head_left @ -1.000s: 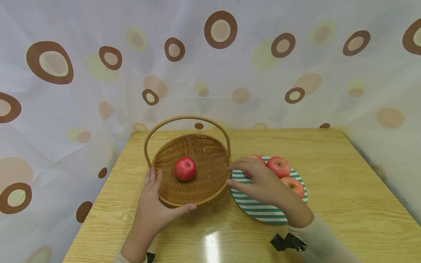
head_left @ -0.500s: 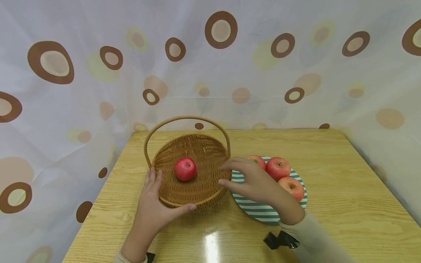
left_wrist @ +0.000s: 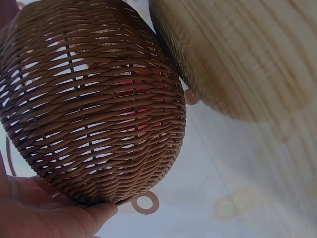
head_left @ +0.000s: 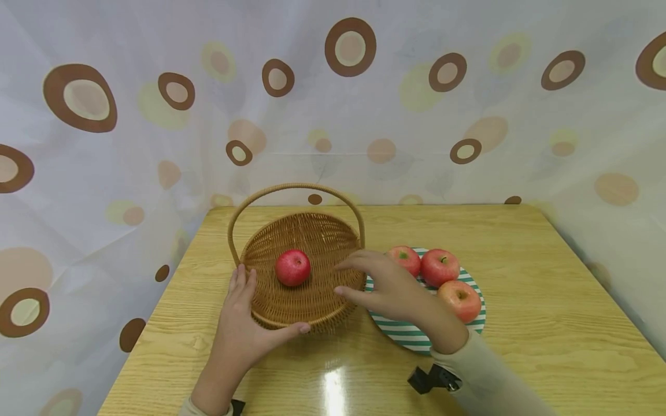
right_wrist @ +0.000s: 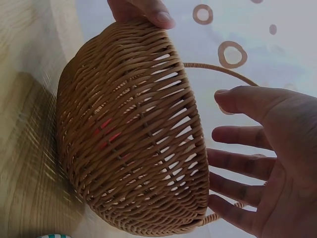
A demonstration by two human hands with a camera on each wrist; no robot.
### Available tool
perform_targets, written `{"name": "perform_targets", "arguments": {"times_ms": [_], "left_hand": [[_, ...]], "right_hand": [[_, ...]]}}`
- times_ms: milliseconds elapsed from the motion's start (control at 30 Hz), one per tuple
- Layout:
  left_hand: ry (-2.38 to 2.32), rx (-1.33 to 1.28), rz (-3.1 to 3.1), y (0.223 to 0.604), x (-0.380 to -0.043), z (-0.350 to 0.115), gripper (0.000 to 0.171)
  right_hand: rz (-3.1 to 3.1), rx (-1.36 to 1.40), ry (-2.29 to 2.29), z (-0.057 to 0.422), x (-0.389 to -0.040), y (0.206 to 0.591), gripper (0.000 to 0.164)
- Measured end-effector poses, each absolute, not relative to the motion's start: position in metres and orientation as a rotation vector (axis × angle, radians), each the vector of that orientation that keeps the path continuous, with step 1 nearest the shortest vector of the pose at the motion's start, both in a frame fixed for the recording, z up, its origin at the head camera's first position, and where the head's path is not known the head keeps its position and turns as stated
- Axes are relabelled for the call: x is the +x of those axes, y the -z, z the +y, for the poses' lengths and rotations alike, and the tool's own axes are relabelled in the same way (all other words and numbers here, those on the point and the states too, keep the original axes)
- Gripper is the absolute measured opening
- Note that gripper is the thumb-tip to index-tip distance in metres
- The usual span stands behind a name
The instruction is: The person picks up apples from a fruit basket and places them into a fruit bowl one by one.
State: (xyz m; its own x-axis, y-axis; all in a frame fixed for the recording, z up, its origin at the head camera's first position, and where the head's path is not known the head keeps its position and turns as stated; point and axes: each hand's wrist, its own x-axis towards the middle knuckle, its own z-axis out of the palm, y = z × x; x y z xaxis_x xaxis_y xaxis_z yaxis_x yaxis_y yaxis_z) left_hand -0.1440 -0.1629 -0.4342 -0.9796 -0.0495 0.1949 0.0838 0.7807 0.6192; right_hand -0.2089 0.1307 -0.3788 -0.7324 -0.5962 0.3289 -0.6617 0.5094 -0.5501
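A round wicker basket (head_left: 322,300) with a tall arched handle (head_left: 296,186) stands on the table, one red apple (head_left: 293,267) lying inside. My left hand (head_left: 241,326) holds the basket's rim, fingers at the left side and thumb at the front. In the left wrist view, the thumb lies along the rim and the red apple shows through the weave. Over the basket's right rim reaches my right hand (head_left: 392,286), fingers loosely extended, with nothing held. The right wrist view shows its palm and spread fingers (right_wrist: 242,163) beside the rim.
Right of the basket lies a round plate (head_left: 411,336) with green and white stripes. It bears a far-left apple (head_left: 406,260), a red apple (head_left: 440,267) and a paler apple (head_left: 460,300). A patterned curtain (head_left: 364,115) hangs behind the wooden table (head_left: 546,312).
My right hand has moved left from above the plate to over the basket's right side, uncovering more of the plate's apples. The left hand and basket have stayed in place.
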Motion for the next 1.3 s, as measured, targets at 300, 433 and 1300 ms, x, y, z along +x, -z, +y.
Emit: {"name": "perform_targets", "arguments": {"times_ms": [300,433,1300], "left_hand": [[0.979,-0.034,-2.764,0.435,-0.145,-0.164,0.148],[0.982,-0.031,-2.767,0.435,-0.144,-0.164,0.148],[0.975,-0.053,-2.75,0.435,-0.143,-0.163,0.149]], "right_hand": [[-2.642,1.136,-0.952,0.118,-0.209,0.378,0.037],[-2.628,1.168,-0.92,0.114,-0.213,0.381,0.035],[-2.765,1.242,-0.77,0.093,-0.227,0.376,0.044]]}}
